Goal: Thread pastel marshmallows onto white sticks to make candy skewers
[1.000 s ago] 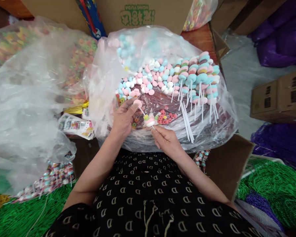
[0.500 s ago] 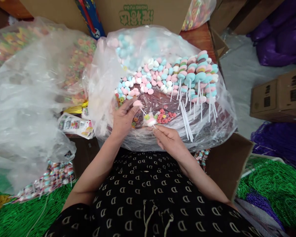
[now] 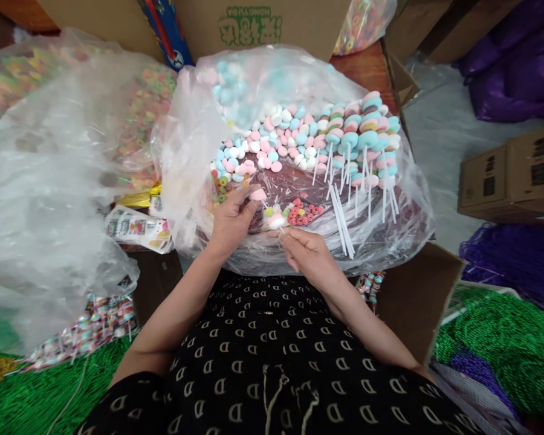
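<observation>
The left hand [image 3: 233, 222] is partly curled, thumb and fingers closed on a pink candy [image 3: 257, 194] at the far end of the white stick [image 3: 281, 230]; whether the stick has pierced that candy cannot be told. The right hand [image 3: 304, 249] is drawn in, its thumb and forefinger pinching the near end of the same stick. Between the hands, the stick carries a short candy stack [image 3: 276, 219], a white piece nearest the right hand and a yellowish ring toward the left. The stack lies tilted, low over the clear plastic sheet [image 3: 381, 241]. Red gummy rings [image 3: 304, 211] sit just beside it, on the right. Farther right are loose white sticks [image 3: 341, 223], with filled skewers [image 3: 367, 139] beyond. Loose pastel candies [image 3: 281, 139] spread past both hands.
</observation>
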### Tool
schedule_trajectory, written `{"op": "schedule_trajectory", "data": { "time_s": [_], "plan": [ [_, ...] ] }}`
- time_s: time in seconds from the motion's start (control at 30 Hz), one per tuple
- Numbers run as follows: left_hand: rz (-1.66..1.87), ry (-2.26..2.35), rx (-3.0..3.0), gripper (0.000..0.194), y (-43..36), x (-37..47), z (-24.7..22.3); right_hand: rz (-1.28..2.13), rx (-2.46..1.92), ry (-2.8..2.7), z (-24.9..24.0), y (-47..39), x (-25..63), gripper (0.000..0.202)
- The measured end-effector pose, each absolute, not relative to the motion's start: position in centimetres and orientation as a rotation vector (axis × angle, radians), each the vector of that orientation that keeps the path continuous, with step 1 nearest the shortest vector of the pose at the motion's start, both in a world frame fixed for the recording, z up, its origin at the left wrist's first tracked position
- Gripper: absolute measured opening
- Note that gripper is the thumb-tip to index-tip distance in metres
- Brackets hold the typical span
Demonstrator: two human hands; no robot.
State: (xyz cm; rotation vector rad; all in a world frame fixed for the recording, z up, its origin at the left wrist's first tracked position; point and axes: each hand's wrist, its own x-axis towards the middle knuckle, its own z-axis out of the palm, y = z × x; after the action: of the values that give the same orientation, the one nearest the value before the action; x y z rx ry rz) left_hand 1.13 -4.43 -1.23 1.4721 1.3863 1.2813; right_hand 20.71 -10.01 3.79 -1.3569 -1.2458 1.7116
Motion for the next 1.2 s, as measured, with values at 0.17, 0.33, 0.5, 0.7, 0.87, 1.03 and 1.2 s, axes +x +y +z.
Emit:
{"op": "schedule_trajectory", "data": {
  "time_s": [0.17,0.33,0.5,0.7,0.87,1.03,1.2],
  "plan": [
    [1.272,1.350,1.450,0.031,-4.6,1.3,-1.5,1.696,-1.349,-1.238,3.2,-10.0,20.3,0.047],
    [1.281,1.358,1.610,0.034,-4.9,1.8,-1.7,1.683,-1.333,-1.239,2.7,-10.0,19.7,0.048],
    [1.256,1.357,1.535,0.034,-5.4,2.5,-1.7,1.643,-1.330,-1.220,2.6,-9.9,19.6,0.045],
    [1.153,1.291,1.568,0.038,-6.4,3.1,-1.0,1.577,-1.343,-1.277,1.8,-9.1,19.6,0.052],
    [1.145,1.280,1.623,0.055,-5.9,1.3,-0.5,1.571,-1.338,-1.177,0.8,-8.0,20.6,0.053],
    [1.191,1.674,1.880,0.031,-3.1,-2.1,0.2,1.480,-1.257,-1.019,0.7,-7.0,21.8,0.052],
    [0.578,1.879,2.292,0.023,-0.4,-1.9,0.1,1.474,-1.210,-0.960,0.3,-6.5,21.3,0.049]
  ]
}}
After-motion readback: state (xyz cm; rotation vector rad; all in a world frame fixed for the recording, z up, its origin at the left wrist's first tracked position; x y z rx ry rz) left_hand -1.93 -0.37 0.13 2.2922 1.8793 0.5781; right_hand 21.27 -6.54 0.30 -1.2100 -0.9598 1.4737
